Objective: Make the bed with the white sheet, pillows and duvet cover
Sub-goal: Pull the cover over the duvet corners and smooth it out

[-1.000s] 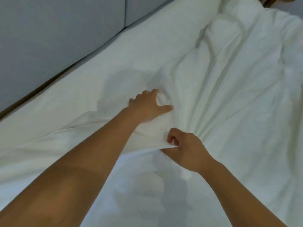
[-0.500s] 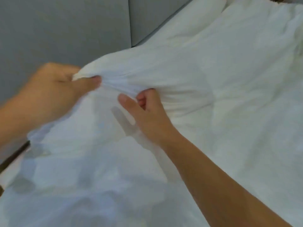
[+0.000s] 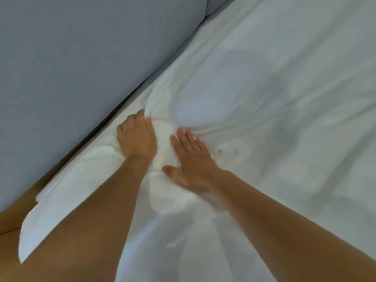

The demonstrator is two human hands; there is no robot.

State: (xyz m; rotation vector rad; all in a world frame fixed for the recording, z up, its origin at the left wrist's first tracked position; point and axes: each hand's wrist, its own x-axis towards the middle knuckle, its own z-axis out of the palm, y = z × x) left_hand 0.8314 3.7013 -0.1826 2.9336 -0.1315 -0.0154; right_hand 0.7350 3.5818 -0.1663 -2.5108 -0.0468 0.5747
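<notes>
White duvet cover [image 3: 254, 82] gripped by left hand [image 3: 137, 138], right hand [image 3: 190, 157] flat.

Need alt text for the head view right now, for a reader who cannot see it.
Left hand grips a bunched fold of white bedding near the grey headboard, while the right hand presses flat on it beside.

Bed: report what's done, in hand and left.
Done: white fabric covers the bed up to the grey headboard. In hand: left hand grips a bunched corner, right hand presses flat beside it. Left: creases remain; no pillows in view.
</notes>
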